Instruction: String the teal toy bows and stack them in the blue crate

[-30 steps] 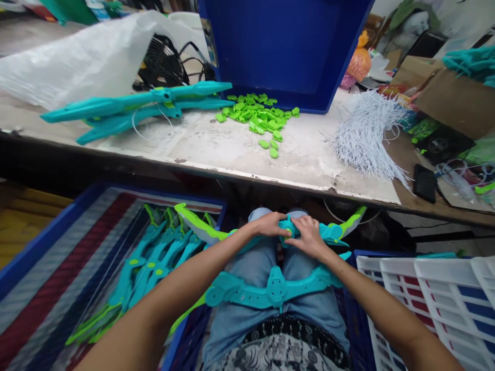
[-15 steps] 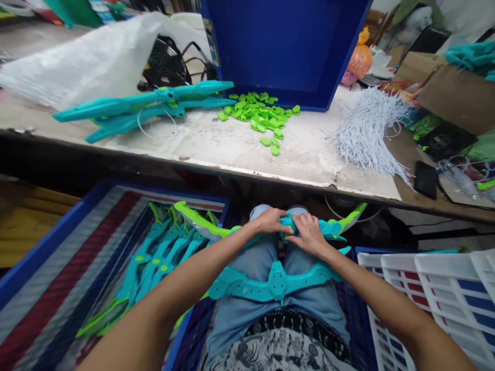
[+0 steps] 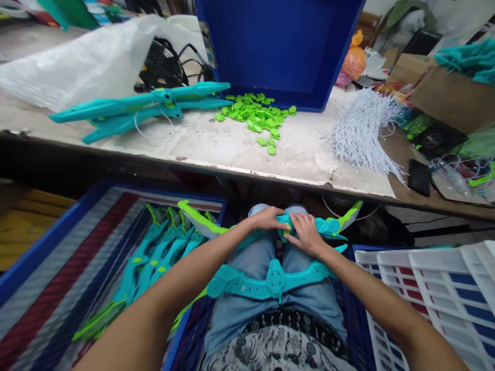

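Observation:
A teal and lime-green toy bow (image 3: 332, 224) lies across my knees, below the table edge. My left hand (image 3: 266, 218) and my right hand (image 3: 305, 233) both press on its middle grip, fingers closed around it. A second teal bow piece (image 3: 270, 281) rests flat across my thighs, closer to my waist. On the table, a heap of small lime-green plastic parts (image 3: 259, 116) lies in front of a blue bin (image 3: 278, 51).
Two teal bows (image 3: 135, 111) lie at the table's left. A bundle of white strings (image 3: 361, 136) and a black phone (image 3: 418, 176) sit at the right. A blue crate (image 3: 58, 232) with several finished bows (image 3: 154, 257) stands at my left, white crates (image 3: 436, 293) at my right.
Both hands stay on the bow's middle with small finger shifts. The view has drifted slightly.

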